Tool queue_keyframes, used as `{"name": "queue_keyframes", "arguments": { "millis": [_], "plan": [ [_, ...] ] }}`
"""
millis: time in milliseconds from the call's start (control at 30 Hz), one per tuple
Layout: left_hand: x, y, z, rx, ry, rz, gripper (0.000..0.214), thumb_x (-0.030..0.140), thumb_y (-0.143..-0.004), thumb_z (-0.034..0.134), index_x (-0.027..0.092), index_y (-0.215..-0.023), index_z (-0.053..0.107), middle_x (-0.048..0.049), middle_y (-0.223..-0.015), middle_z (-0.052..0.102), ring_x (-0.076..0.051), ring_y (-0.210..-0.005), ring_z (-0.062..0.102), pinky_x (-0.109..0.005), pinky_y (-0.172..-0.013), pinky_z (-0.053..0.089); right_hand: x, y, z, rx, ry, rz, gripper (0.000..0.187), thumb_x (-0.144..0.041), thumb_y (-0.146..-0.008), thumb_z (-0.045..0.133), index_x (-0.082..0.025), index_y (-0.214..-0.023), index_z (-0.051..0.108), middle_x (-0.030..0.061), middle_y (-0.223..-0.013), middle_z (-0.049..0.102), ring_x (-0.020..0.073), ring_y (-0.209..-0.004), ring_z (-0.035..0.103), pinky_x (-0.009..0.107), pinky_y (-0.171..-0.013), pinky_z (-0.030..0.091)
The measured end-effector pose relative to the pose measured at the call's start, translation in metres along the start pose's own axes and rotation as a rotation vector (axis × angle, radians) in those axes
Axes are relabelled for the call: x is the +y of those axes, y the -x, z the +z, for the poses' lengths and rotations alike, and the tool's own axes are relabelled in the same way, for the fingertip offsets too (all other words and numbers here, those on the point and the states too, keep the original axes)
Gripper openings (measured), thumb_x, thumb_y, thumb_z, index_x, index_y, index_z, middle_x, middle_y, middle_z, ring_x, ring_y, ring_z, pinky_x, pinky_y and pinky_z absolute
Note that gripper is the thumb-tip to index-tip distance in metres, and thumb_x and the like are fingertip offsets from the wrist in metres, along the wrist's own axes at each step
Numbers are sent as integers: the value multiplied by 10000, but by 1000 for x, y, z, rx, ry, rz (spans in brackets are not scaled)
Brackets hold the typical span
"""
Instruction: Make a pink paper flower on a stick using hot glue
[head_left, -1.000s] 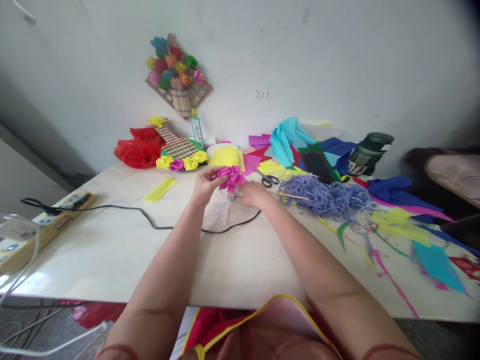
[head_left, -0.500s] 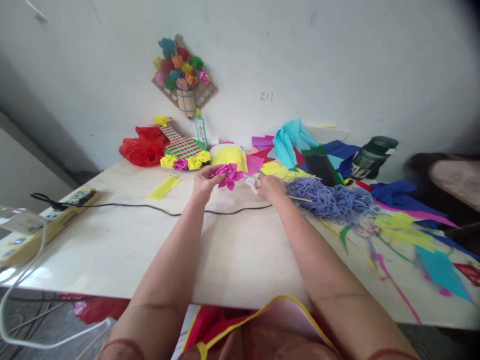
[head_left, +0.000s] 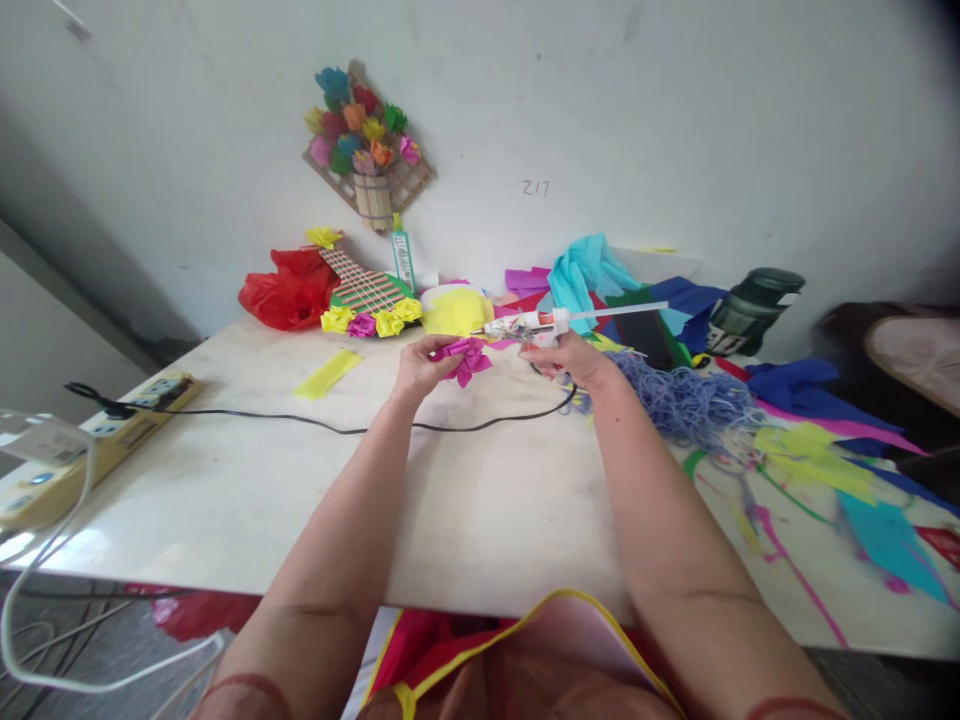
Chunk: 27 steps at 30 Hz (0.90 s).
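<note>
Between the thumb and fingers of the left hand (head_left: 421,367) sits a pink paper flower (head_left: 470,363), pinched at its left side, above the table (head_left: 480,530). The right hand (head_left: 564,360) is wrapped around the handle of a glue gun (head_left: 525,326), whose nozzle points left, just over the flower; whether they touch, I cannot tell. A white glue stick (head_left: 626,311) juts from its back. Near the right wrist lies tangled purple string (head_left: 694,398); farther left, a yellow paper strip (head_left: 330,373).
</note>
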<state>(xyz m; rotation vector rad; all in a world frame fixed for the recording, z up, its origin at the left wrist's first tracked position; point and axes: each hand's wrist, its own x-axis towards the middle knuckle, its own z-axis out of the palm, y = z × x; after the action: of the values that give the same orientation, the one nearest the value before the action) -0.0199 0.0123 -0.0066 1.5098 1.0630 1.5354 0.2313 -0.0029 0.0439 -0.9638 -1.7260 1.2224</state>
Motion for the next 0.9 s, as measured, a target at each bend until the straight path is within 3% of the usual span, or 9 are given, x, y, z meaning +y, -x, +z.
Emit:
{"name": "queue_keyframes", "arguments": {
  "millis": [500, 900],
  "plan": [
    [10, 5, 6, -76, -72, -45, 424, 343, -546, 838, 139, -912, 777, -58, -746, 737, -147, -615, 606, -255, -575, 471, -1, 0, -2, -47, 110, 58, 302, -386, -631, 766, -163, -710, 579, -81, -444, 454, 57, -384, 362, 222, -408, 282],
    [2, 2, 5, -72, -20, 74, 417, 346, -553, 856, 192, -932, 776, -85, -971, 754, -225, -911, 674, -305, -780, 520, 2, -1, -4, -28, 164, 85, 329, -408, -624, 777, -179, -696, 552, -66, -480, 463, 61, -404, 375, 217, -398, 301]
  ]
}}
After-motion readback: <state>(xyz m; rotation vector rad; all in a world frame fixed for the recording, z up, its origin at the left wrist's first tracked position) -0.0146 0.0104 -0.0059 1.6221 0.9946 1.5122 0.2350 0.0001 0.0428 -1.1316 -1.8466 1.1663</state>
